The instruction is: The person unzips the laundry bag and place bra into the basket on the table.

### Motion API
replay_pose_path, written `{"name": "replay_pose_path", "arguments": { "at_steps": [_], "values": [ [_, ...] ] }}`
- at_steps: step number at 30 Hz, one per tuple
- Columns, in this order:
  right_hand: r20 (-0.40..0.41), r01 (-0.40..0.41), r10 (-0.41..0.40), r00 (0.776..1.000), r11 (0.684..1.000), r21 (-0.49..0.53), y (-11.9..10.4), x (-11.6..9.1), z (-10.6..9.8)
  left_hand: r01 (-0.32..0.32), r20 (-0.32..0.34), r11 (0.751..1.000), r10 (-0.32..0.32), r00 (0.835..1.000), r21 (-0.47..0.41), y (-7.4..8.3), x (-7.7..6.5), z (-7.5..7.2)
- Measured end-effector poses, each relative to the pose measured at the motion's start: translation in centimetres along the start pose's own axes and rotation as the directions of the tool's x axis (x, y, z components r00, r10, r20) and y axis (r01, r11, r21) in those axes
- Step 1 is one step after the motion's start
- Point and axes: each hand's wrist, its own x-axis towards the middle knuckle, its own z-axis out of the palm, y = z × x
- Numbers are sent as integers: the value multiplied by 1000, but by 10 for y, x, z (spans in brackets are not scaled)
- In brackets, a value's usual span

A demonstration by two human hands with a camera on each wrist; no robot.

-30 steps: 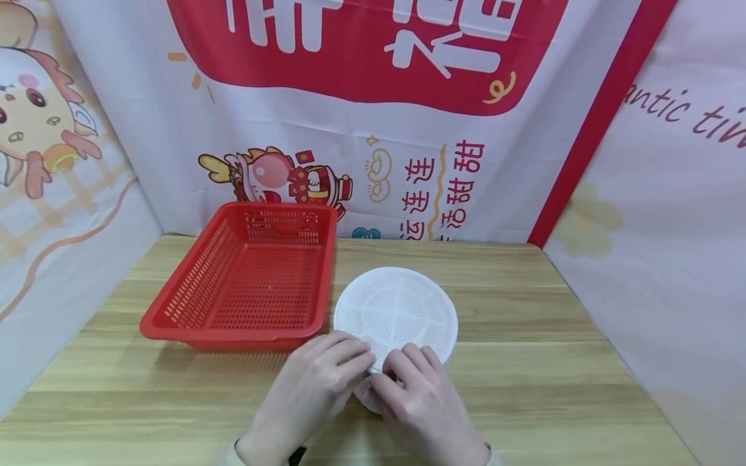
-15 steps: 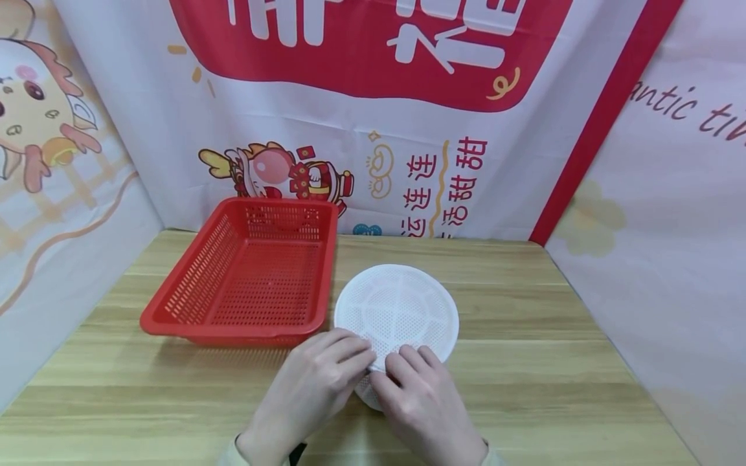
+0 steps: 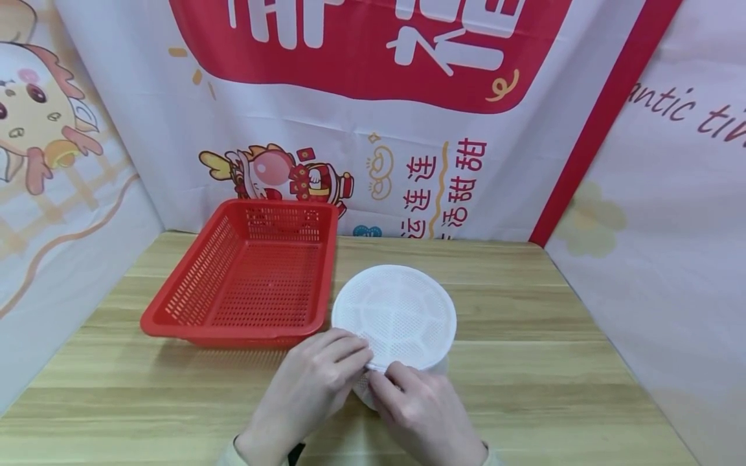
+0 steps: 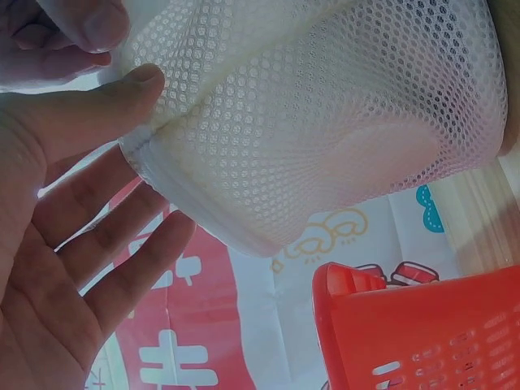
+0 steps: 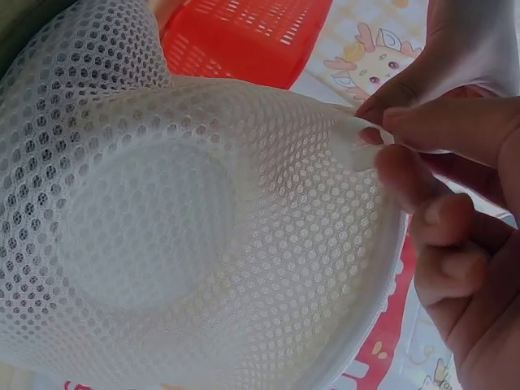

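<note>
A white mesh laundry bag (image 3: 396, 310) stands on the table, its round end facing up with a smooth white rim. My left hand (image 3: 315, 378) pinches the near left of that rim; in the left wrist view the thumb (image 4: 134, 89) presses the mesh side while the other fingers extend beyond the rim. Close beside it, my right hand (image 3: 422, 411) pinches at the rim's near edge with thumb and index finger. The right wrist view shows those fingertips at a small white tab (image 5: 355, 145) there. Both hands partly hide the bag's near side.
A red plastic basket (image 3: 268, 291) with slotted walls stands on the wooden table (image 3: 524, 388), left of the bag. Printed cloth (image 3: 495, 168) hangs behind the table and along both sides.
My right hand's fingers have drawn back from the bag's top and curled in near the rim. More of the bag's right side shows now. The left hand stays nearly still.
</note>
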Motion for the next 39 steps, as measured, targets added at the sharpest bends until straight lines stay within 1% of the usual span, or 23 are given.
{"name": "replay_pose_path", "arguments": {
  "at_steps": [4,8,11,16,18,21,26,29,33,36,39],
  "values": [
    [-10,-44,44,999,999,14,-2,-2,1,3,1,1000,-3,1000,5,0,0,0],
    [-23,-95,95,995,995,19,-4,-3,2,33,45,999,-32,998,-11,1,0,-1],
    [-19,-125,126,992,991,37,-5,-3,1,59,67,998,-58,996,-19,2,0,-1],
    [-32,-181,186,982,977,109,-6,-3,-3,43,27,999,-42,999,-6,2,-1,0],
    [-43,-203,209,977,972,122,-6,-3,-5,31,11,1000,-31,999,0,2,0,0],
    [-57,-221,227,972,970,97,-6,-3,-7,23,2,1000,-23,1000,3,2,0,0],
    [-69,-240,240,968,971,0,-6,-3,-10,14,1,1000,-14,1000,15,1,0,0],
    [-43,-264,262,964,963,-57,-7,-3,-10,22,14,1000,-22,1000,20,1,0,-1],
    [23,-271,276,961,954,-124,-8,-4,-8,30,30,999,-31,999,19,2,0,-1],
    [47,-260,268,962,956,-135,-8,-4,-7,28,32,1000,-28,999,12,3,0,0],
    [29,-248,252,967,964,-97,-7,-3,-4,28,44,999,-28,999,-16,4,1,1]
  ]
}}
